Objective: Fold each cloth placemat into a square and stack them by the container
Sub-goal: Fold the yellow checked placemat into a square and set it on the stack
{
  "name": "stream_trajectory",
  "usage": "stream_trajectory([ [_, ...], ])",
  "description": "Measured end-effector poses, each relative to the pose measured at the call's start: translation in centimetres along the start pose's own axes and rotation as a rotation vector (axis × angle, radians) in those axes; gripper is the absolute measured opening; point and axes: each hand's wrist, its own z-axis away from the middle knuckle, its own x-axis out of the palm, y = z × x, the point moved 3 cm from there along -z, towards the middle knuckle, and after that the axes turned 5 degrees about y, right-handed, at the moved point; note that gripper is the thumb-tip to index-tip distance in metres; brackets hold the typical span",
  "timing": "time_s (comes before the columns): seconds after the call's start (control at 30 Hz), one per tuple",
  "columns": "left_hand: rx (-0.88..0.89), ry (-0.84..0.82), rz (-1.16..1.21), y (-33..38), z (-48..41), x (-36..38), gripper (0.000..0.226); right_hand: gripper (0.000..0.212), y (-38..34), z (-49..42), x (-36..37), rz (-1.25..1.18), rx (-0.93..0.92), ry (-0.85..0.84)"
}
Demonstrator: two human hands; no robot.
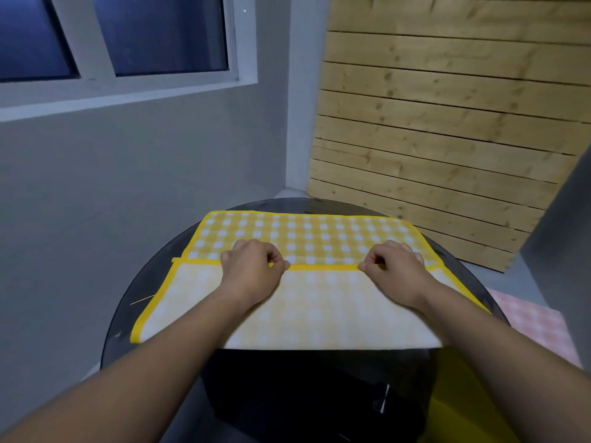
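A yellow checked placemat with a yellow border lies on a round dark glass table. Its near half is turned over, pale underside up, with the border edge running across the middle of the cloth. My left hand pinches that edge left of centre. My right hand pinches the same edge right of centre. Both forearms lie over the folded flap. No container is in view.
A pink checked cloth lies at the right, below the table rim. A yellow object shows through the glass at the lower right. A grey wall and window stand to the left, a wooden slat panel behind.
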Motion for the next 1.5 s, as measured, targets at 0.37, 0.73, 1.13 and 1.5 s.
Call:
stream_trajectory([
  [0.37, 0.008, -0.055, -0.006, -0.2, -0.8, 0.1, 0.032, 0.022, 0.1, 0.0, 0.3, -0.038, 0.002, 0.067],
  [0.73, 0.142, -0.052, -0.145, 0.6, 0.4, -0.4, 0.018, 0.020, -0.1, 0.2, 0.7, 0.030, -0.023, 0.111],
  [1.13, 0.389, -0.391, -0.309, 2.5, 8.6, -1.8, 0.040, 0.024, -2.1, 1.4, -0.4, 0.159, -0.031, 0.026],
  [1.5, 0.397, -0.460, -0.304, 1.5, 9.4, -1.6, 0.058, 0.052, -9.6, 12.6, 2.2, 0.116, -0.224, -0.279],
])
